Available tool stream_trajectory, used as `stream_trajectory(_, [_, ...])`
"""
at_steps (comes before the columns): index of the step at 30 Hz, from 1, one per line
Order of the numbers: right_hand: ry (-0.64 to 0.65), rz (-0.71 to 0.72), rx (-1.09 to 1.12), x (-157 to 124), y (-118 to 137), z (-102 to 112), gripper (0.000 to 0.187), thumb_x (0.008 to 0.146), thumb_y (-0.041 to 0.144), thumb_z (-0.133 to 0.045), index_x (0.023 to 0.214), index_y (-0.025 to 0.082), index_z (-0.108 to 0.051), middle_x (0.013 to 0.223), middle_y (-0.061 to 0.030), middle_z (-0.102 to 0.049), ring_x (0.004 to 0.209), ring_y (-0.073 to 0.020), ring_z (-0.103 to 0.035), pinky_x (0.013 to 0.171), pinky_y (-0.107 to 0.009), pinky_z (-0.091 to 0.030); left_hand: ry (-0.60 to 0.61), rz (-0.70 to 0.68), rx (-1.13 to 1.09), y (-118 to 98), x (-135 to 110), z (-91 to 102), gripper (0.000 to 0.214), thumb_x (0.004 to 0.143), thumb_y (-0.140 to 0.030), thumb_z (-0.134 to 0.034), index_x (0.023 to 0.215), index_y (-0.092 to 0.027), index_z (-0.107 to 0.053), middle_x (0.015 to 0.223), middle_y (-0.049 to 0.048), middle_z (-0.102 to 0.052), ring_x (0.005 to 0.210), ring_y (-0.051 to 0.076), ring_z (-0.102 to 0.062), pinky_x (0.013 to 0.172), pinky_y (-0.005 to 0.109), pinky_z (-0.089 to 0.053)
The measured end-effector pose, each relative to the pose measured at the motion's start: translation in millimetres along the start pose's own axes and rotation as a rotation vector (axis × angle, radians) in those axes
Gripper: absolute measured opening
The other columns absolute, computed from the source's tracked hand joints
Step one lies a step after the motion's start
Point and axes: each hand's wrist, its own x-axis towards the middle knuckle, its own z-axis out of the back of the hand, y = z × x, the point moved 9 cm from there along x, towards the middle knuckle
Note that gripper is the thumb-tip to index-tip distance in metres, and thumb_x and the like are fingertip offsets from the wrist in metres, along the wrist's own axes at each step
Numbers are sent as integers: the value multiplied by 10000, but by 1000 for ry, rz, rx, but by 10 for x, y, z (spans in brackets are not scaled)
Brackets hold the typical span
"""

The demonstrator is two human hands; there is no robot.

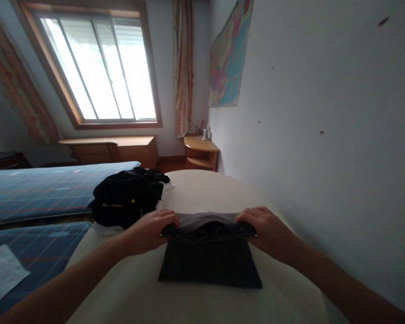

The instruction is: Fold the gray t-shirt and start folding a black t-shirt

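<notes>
A dark grey garment (pixel 211 263), partly folded into a neat block, lies in front of me on a cream-coloured surface (pixel 205 186) with a rounded far edge. Its far part is lifted and doubled over, with loose folds showing along the middle. My left hand (pixel 155 228) grips the left end of this raised fold, fingers over the top. At the right end my right hand (pixel 261 229) is closed on the same fold in the same way. What kind of garment it is I cannot tell. Both thumbs are mostly hidden.
A heap of black clothes (pixel 130 193) lies to the left on the cream surface. Blue plaid mattresses (pixel 47 186) stand further left, one bearing a white sheet of paper (pixel 3 272). A white wall (pixel 324 157) rises close on the right. A wooden corner shelf (pixel 202 144) stands beyond.
</notes>
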Motion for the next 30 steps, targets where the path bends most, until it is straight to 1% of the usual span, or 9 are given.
stream_trajectory(3, [-11,60,-38,-176,138,-138,289,736,50,-634,967,221,-598,950,-40,-691,891,-224,-619,854,-367,-424,32,-95,66,-63,-137,-192,283,774,-44,-566,981,-237,-587,1023,12,-643,959,182,-576,861,287,-425])
stream_trajectory(7, [-27,93,-42,-388,263,-315,382,662,-13,-612,956,220,-544,948,-30,-674,884,-228,-608,864,-383,-430,39,-146,83,-68,-267,-367,341,749,-8,-569,991,-248,-573,1043,8,-638,981,184,-571,885,290,-425])
stream_trajectory(10, [-39,103,-40,-506,310,-370,389,631,-13,-595,922,228,-507,949,-28,-667,870,-226,-600,844,-380,-440,43,-157,93,-113,-336,-391,374,719,16,-561,983,-249,-566,1032,6,-641,967,184,-575,896,303,-429])
stream_trajectory(14, [-98,132,-19,-610,355,-337,385,622,-2,-567,916,233,-488,944,-29,-664,865,-223,-592,842,-379,-446,36,-127,77,-165,-398,-356,405,696,12,-548,1003,-252,-552,1036,17,-647,969,192,-583,909,322,-444])
stream_trajectory(16, [-112,129,-3,-641,355,-352,386,615,-7,-547,913,233,-494,935,-26,-663,863,-218,-591,840,-373,-450,43,-131,64,-179,-420,-384,420,684,16,-543,1008,-251,-546,1043,18,-647,976,194,-584,909,325,-449])
stream_trajectory(23, [-46,127,-26,-727,332,-589,413,592,-9,-527,932,226,-537,967,-30,-670,888,-226,-600,867,-393,-462,96,-140,100,-144,-466,-605,426,682,11,-568,1014,-256,-558,1075,20,-640,1011,214,-586,916,353,-454])
stream_trajectory(26, [-17,124,9,-761,317,-635,393,615,5,-551,943,221,-548,971,-34,-671,896,-229,-600,869,-393,-465,104,-134,95,-133,-488,-641,412,697,-1,-586,1019,-258,-566,1086,25,-643,1014,214,-591,915,356,-460])
stream_trajectory(30, [11,150,63,-792,352,-630,313,690,64,-586,960,222,-564,967,-42,-675,898,-230,-606,875,-401,-467,123,-127,83,-163,-526,-648,385,717,-42,-628,1030,-261,-579,1099,34,-648,1019,224,-599,916,371,-470])
